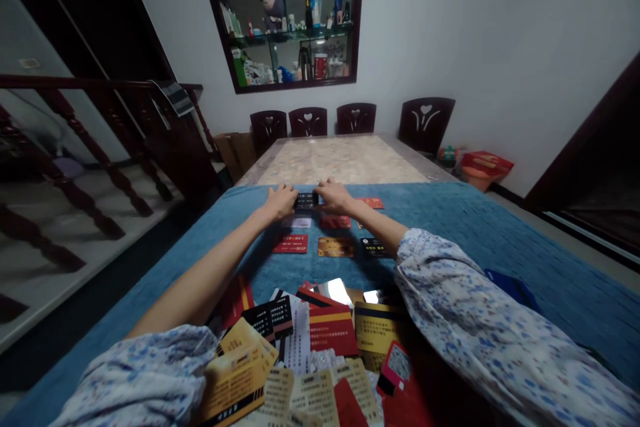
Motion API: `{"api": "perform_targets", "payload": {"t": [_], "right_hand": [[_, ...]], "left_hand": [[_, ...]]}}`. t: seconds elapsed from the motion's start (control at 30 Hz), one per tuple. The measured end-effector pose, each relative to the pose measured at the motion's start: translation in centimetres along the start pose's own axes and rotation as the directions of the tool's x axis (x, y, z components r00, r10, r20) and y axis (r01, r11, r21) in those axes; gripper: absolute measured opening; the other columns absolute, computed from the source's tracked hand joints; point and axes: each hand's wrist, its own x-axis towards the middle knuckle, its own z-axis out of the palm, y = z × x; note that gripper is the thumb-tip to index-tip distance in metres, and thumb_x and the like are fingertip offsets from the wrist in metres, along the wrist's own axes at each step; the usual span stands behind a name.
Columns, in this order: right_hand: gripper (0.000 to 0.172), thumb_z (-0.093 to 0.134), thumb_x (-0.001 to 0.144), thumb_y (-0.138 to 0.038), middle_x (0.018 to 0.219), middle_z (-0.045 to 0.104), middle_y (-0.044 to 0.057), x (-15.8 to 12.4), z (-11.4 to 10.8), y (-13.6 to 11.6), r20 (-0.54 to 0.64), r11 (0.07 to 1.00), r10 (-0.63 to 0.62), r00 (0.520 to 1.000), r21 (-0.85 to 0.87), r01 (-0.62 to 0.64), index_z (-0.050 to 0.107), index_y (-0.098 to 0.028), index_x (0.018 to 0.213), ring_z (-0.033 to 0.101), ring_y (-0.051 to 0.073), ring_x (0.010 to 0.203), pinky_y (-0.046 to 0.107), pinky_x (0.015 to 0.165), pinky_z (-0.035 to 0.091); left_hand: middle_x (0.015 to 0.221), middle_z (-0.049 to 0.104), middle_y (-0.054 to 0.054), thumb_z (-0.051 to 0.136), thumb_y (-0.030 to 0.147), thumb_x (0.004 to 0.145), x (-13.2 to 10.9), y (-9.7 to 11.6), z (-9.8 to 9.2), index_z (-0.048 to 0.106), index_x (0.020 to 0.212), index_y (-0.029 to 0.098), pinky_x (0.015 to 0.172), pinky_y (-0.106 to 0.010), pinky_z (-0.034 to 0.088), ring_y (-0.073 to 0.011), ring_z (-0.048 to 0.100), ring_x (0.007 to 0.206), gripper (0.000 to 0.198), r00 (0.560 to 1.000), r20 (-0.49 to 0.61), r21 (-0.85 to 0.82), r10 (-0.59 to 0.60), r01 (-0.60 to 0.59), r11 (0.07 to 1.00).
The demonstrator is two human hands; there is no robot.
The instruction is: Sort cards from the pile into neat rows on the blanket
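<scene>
Both my arms stretch forward over a blue cloth point(200, 267). A black card point(307, 200) with pale print lies between my hands near the cloth's far edge. My left hand point(283, 201) has its fingers curled at the card's left edge, and my right hand point(334, 196) grips the right edge. Just nearer are a pale card point(298, 222) and a red card point(335, 221), partly covered. An orange-red card point(373, 203) lies right of my right hand. Closer still sit a red DCEP card point(291, 245), a gold card point(336, 247) and another black card point(374, 248).
A loose heap of cards point(330, 330) in several colours fills the near cloth, between my forearms. A dark blue flat item point(513, 288) lies at right. Beyond the cloth is a bare marble-patterned tabletop point(330, 159) with chairs point(356, 118) behind. A wooden railing point(80, 133) stands left.
</scene>
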Motion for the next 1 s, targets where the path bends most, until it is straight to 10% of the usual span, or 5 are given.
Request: {"api": "perform_targets", "payload": {"t": [0.5, 1.0], "right_hand": [[0.039, 0.061, 0.086, -0.037, 0.131, 0.062, 0.012, 2.3, 1.7, -1.0, 0.113, 0.997, 0.075, 0.991, 0.023, -0.078, 0.067, -0.025, 0.123, 0.046, 0.035, 0.125, 0.044, 0.092, 0.043], [0.040, 0.058, 0.085, -0.034, 0.130, 0.065, 0.011, 2.9, 2.0, -1.1, 0.206, 0.990, 0.121, 0.971, 0.042, -0.132, 0.069, -0.024, 0.122, 0.048, 0.037, 0.126, 0.046, 0.094, 0.045]], "left_hand": [[0.115, 0.066, -0.009, 0.060, 0.007, 0.070, 4.0, -2.5, 3.9, 0.067, 0.106, 0.015, 0.089, -0.025, 0.049, -0.0231, 0.063, 0.105, 0.038, 0.997, 0.077, -0.119, -0.006, 0.015, 0.993], [0.107, 0.070, -0.009, 0.061, 0.004, 0.065, 5.5, -2.8, 4.1, 0.070, 0.104, 0.014, 0.083, -0.024, 0.049, -0.0238, 0.063, 0.101, 0.041, 0.973, 0.232, -0.167, 0.007, 0.032, 0.985]]}}
